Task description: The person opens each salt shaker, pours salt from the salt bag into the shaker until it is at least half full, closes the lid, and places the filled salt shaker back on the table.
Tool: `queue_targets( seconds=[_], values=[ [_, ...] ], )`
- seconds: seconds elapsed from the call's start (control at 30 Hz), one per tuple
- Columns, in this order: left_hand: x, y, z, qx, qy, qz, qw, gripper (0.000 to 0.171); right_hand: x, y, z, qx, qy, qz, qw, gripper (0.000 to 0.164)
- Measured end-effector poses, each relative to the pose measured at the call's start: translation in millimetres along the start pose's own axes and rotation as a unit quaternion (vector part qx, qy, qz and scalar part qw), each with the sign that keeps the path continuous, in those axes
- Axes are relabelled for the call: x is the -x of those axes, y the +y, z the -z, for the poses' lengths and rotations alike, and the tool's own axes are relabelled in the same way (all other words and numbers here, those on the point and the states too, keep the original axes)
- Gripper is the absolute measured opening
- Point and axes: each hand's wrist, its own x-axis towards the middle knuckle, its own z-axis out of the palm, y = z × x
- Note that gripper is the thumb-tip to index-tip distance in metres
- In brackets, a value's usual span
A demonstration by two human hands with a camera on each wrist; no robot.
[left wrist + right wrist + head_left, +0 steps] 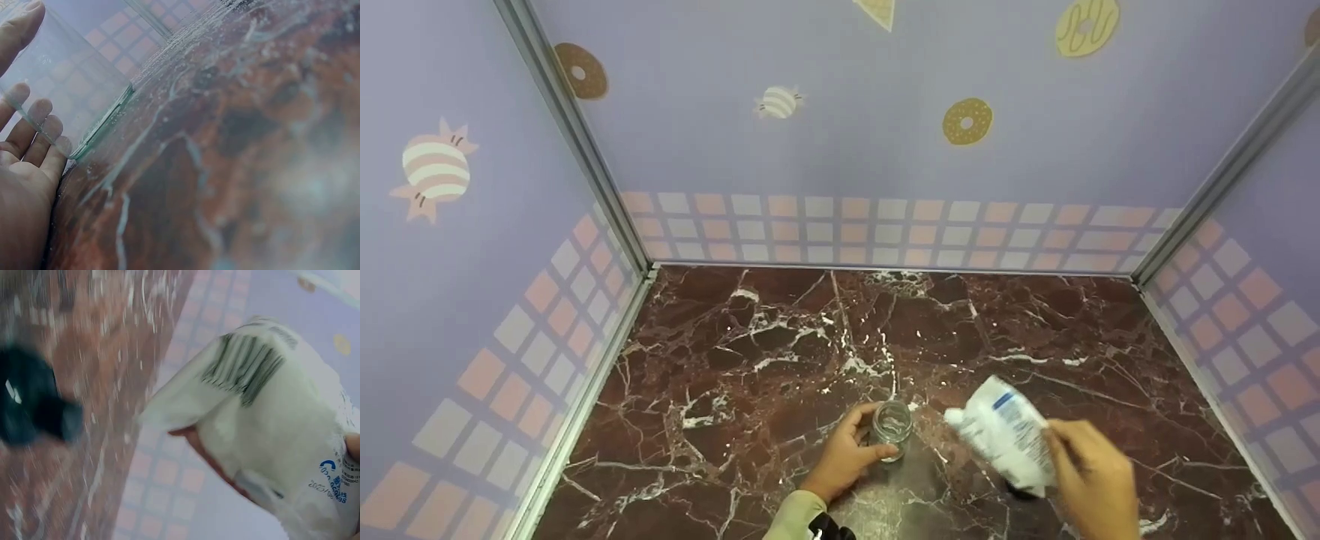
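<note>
A clear glass jar [892,424] stands upright on the table, and my left hand [851,450] holds it around its left side. In the left wrist view the jar [73,73] rests with its base on the surface, fingers and thumb around the glass. My right hand [1091,469] grips one end of a white plastic pouch [1005,435] with blue print, held tilted above the table to the right of the jar. The right wrist view shows a barcode on the pouch [264,410]. What the pouch contains is hidden.
A dark object with a short neck [34,399], blurred, sits on the table near the pouch; the head view shows only its edge beneath the pouch. Patterned panels [855,150] enclose the dark red marbled table [720,480] at the back and both sides.
</note>
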Motion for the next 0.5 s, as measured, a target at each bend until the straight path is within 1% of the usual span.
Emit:
queue_targets(
  seconds=[0.07,0.2,0.33,0.5],
  values=[
    [-1.0,0.3,-0.4,-0.001,0.0,0.001,1.0,0.068,13,-3,-6,0.016,-0.018,0.012,1.0,0.028],
    [-2.3,0.3,-1.2,-0.012,0.004,-0.001,0.9999,0.069,34,0,-20,0.041,-0.043,0.03,0.998,0.03],
    [-1.8,-0.9,-1.5,-0.02,0.006,0.001,0.9998,0.069,51,5,-29,0.052,-0.062,0.028,0.996,0.028],
    [0.9,-1.4,-1.5,-0.018,0.009,-0.003,0.9998,0.07,64,6,-38,0.047,-0.069,0.013,0.996,0.03]
  ],
)
